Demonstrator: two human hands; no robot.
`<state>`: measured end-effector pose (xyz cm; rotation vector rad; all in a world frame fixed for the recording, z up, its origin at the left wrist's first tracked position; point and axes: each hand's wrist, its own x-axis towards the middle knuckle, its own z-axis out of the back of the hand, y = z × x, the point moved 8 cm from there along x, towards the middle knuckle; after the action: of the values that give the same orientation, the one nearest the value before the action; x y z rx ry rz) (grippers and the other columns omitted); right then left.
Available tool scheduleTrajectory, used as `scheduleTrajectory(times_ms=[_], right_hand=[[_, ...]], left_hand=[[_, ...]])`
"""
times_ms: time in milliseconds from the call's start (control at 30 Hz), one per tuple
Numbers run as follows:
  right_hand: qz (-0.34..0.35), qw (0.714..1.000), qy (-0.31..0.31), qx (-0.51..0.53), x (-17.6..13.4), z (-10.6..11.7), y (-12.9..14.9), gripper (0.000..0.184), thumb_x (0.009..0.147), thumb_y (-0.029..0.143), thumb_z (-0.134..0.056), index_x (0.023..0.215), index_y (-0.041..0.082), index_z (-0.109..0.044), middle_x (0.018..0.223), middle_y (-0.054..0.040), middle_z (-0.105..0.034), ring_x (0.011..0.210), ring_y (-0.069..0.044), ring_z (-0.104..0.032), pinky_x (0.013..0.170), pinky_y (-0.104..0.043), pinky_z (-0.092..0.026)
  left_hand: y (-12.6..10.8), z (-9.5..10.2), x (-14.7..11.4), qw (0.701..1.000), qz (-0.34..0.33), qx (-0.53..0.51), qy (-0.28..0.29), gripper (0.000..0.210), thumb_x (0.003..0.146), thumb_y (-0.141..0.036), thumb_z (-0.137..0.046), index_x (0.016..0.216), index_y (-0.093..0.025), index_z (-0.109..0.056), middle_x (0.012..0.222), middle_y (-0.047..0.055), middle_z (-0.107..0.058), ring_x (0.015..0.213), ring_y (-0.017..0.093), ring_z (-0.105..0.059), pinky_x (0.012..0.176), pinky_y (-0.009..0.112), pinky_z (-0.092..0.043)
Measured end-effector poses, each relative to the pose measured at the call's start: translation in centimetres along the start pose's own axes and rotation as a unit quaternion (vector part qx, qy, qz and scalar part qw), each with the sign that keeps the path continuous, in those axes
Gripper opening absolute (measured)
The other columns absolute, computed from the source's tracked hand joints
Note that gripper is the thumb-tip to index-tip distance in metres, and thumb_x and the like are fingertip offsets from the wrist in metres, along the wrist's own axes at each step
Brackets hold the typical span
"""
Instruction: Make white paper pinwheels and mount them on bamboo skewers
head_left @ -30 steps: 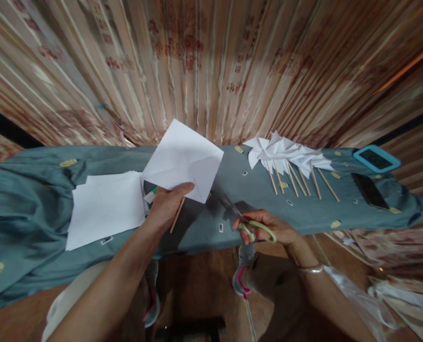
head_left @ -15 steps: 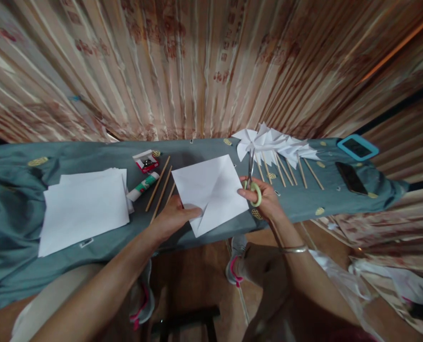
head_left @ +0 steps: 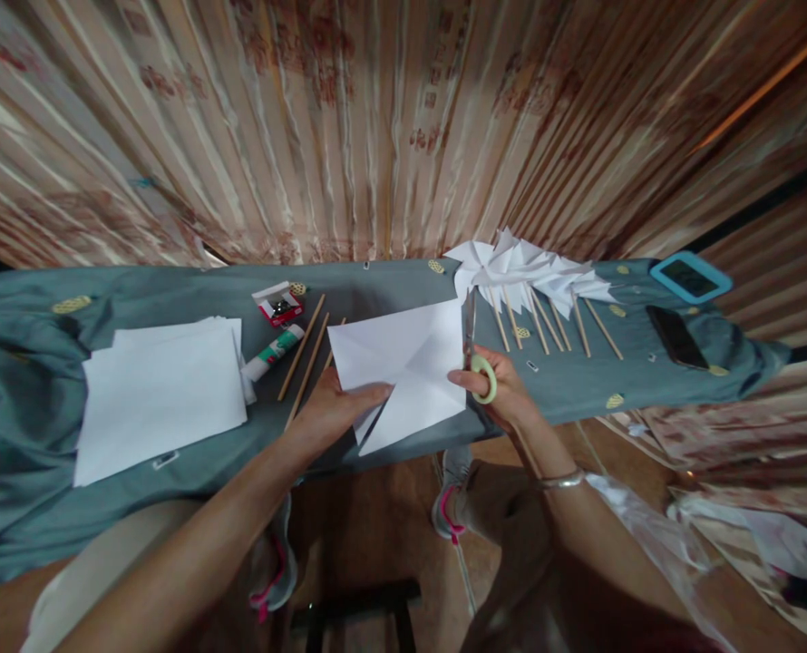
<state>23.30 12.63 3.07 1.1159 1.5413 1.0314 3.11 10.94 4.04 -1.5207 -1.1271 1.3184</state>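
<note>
A square white sheet of paper (head_left: pixel 413 354) hangs just over the table's front edge, with a slit running up from its lower left corner. My left hand (head_left: pixel 330 401) pinches it at the left, thumb on top beside the slit. In my right hand (head_left: pixel 505 392) is a pair of scissors (head_left: pixel 485 381) with pale green handles, blades pointing away from me along the paper's right edge. The right thumb also lies over that edge; whether the blades touch the paper is hard to make out.
Left on the green cloth (head_left: pixel 23 363) lies a stack of white paper (head_left: pixel 162 390). Beside it are a glue stick (head_left: pixel 274 352), a small red box (head_left: pixel 278 305) and wooden sticks (head_left: pixel 303 349). White paper pinwheels (head_left: pixel 519 268) lie back right, near a phone (head_left: pixel 675 337) and a blue-framed device (head_left: pixel 691 277).
The paper has turned slightly, and the slit at its lower left now gapes wider. My right hand has tilted the scissors, bringing the blades against or behind the sheet's right edge.
</note>
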Motion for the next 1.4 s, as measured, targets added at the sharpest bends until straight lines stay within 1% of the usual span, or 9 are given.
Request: scheduleTrajectory(times_ms=[200, 333, 467, 667, 767, 900, 1000, 1200, 1400], right_hand=[[-0.005, 1.0, -0.018, 0.003, -0.1, 0.2, 0.0, 0.038, 0.043, 0.024, -0.088, 0.077, 0.024, -0.07, 0.064, 0.006, -0.067, 0.057, -0.012, -0.058, 0.06, -0.024, -0.048], [0.023, 0.996, -0.087, 0.024, 0.4, 1.3, 0.2, 0.041, 0.042, 0.026, -0.088, 0.079, 0.024, -0.069, 0.062, 0.0072, -0.065, 0.056, -0.012, -0.057, 0.061, -0.026, -0.047], [0.05, 0.989, -0.129, 0.051, 0.9, 1.8, 0.0, 0.041, 0.046, 0.032, -0.087, 0.081, 0.023, -0.067, 0.066, 0.0053, -0.067, 0.062, -0.016, -0.061, 0.066, -0.031, -0.048], [0.066, 0.99, -0.122, 0.006, 1.0, 1.6, 0.0, 0.043, 0.046, 0.034, -0.087, 0.083, 0.024, -0.068, 0.065, 0.0064, -0.065, 0.058, -0.012, -0.055, 0.061, -0.026, -0.046], [0.062, 0.992, -0.109, -0.016, 0.9, 1.5, 0.1, 0.042, 0.048, 0.033, -0.086, 0.085, 0.023, -0.068, 0.064, 0.0071, -0.064, 0.054, -0.01, -0.051, 0.056, -0.024, -0.043], [0.086, 0.986, -0.145, 0.001, 0.9, 2.0, 0.7, 0.044, 0.045, 0.031, -0.086, 0.084, 0.023, -0.067, 0.064, 0.0076, -0.064, 0.055, -0.009, -0.052, 0.057, -0.024, -0.043], [0.094, 0.982, -0.162, 0.025, 0.9, 1.6, 1.1, 0.045, 0.043, 0.031, -0.087, 0.082, 0.022, -0.067, 0.063, 0.0073, -0.065, 0.056, -0.01, -0.053, 0.058, -0.024, -0.045], [0.035, 0.993, -0.107, 0.035, 0.8, -1.4, 0.0, 0.045, 0.042, 0.035, -0.088, 0.079, 0.023, -0.066, 0.065, 0.0055, -0.068, 0.055, -0.012, -0.056, 0.057, -0.026, -0.048], [0.027, 0.999, -0.037, 0.0, 0.6, -3.3, -1.0, 0.044, 0.046, 0.043, -0.087, 0.079, 0.022, -0.067, 0.065, 0.0044, -0.067, 0.054, -0.01, -0.054, 0.052, -0.023, -0.044]], left_hand=[[0.9, 0.4, 0.2, 1.0, 0.016, -0.018, -0.003, 0.042, 0.05, -0.03, -0.082, 0.088, -0.016, -0.071, 0.088, 0.009, -0.075, 0.088, 0.028, -0.068, 0.077, 0.035, -0.053], [1.9, -0.2, 0.4, 0.991, 0.067, -0.11, 0.039, 0.038, 0.055, -0.039, -0.081, 0.081, -0.013, -0.072, 0.085, 0.01, -0.075, 0.079, 0.026, -0.069, 0.071, 0.033, -0.054], [1.5, -1.6, -0.1, 0.971, 0.079, -0.206, 0.097, 0.042, 0.064, -0.044, -0.075, 0.094, -0.015, -0.071, 0.101, 0.011, -0.073, 0.084, 0.024, -0.07, 0.077, 0.036, -0.055], [2.0, -1.5, -0.1, 0.973, 0.101, -0.2, 0.058, 0.039, 0.062, -0.04, -0.077, 0.093, -0.016, -0.07, 0.099, 0.008, -0.074, 0.096, 0.026, -0.068, 0.082, 0.034, -0.055], [2.1, -1.4, 0.1, 0.97, 0.103, -0.21, 0.069, 0.04, 0.061, -0.043, -0.077, 0.088, -0.015, -0.07, 0.091, 0.008, -0.075, 0.094, 0.027, -0.068, 0.082, 0.034, -0.055], [1.6, -1.9, -0.3, 0.964, 0.082, -0.233, 0.097, 0.04, 0.066, -0.043, -0.075, 0.095, -0.016, -0.069, 0.106, 0.009, -0.072, 0.1, 0.026, -0.067, 0.085, 0.038, -0.055], [1.5, -2.8, -0.7, 0.968, 0.067, -0.219, 0.106, 0.041, 0.062, -0.041, -0.079, 0.091, -0.015, -0.068, 0.105, 0.01, -0.071, 0.097, 0.026, -0.067, 0.087, 0.042, -0.055], [2.3, -2.3, -0.4, 0.994, 0.023, -0.105, -0.008, 0.042, 0.062, -0.032, -0.079, 0.099, -0.017, -0.067, 0.111, 0.01, -0.07, 0.111, 0.028, -0.061, 0.096, 0.043, -0.049], [0.4, 0.1, 0.4, 0.993, -0.071, -0.017, -0.09, 0.046, 0.06, -0.024, -0.077, 0.104, -0.019, -0.065, 0.112, 0.007, -0.071, 0.105, 0.025, -0.064, 0.1, 0.04, -0.046]])
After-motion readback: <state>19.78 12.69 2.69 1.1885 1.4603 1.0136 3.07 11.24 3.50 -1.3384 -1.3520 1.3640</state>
